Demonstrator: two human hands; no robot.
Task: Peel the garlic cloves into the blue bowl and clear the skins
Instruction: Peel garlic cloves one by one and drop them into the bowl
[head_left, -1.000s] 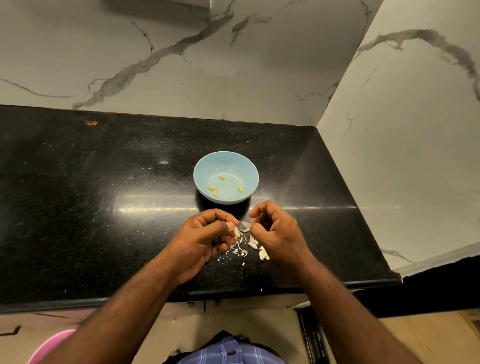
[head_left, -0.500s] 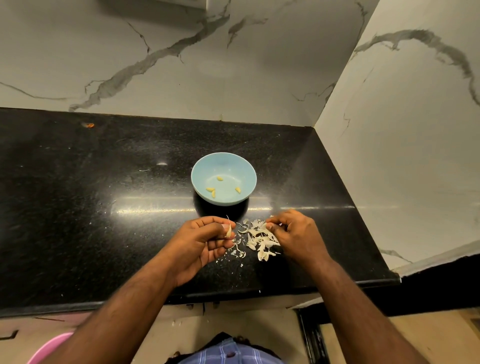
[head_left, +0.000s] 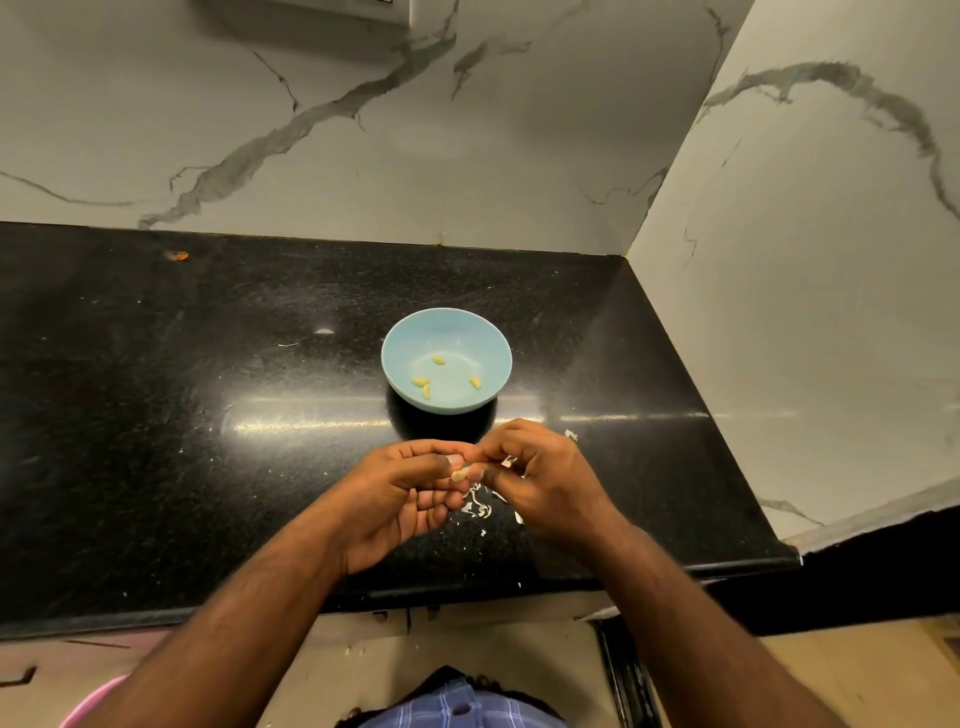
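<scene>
A small garlic clove (head_left: 459, 473) is pinched at the fingertips of the left hand (head_left: 400, 499), and the right hand (head_left: 540, 475) is closed on it too, just in front of the blue bowl (head_left: 447, 332), where four peeled cloves (head_left: 422, 384) lie. The clove could be dropped among the skins (head_left: 478, 508) scattered on the black counter (head_left: 208, 415) beneath, should the slippery flesh be squeezed too hard.

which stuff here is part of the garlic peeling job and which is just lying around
Part of the job:
- blue bowl holding four peeled cloves
- garlic clove pinched between both hands: left hand, right hand
- garlic skins on the black counter

Just lying about:
- orange scrap at the counter's back left
- pink tub below the counter
</scene>
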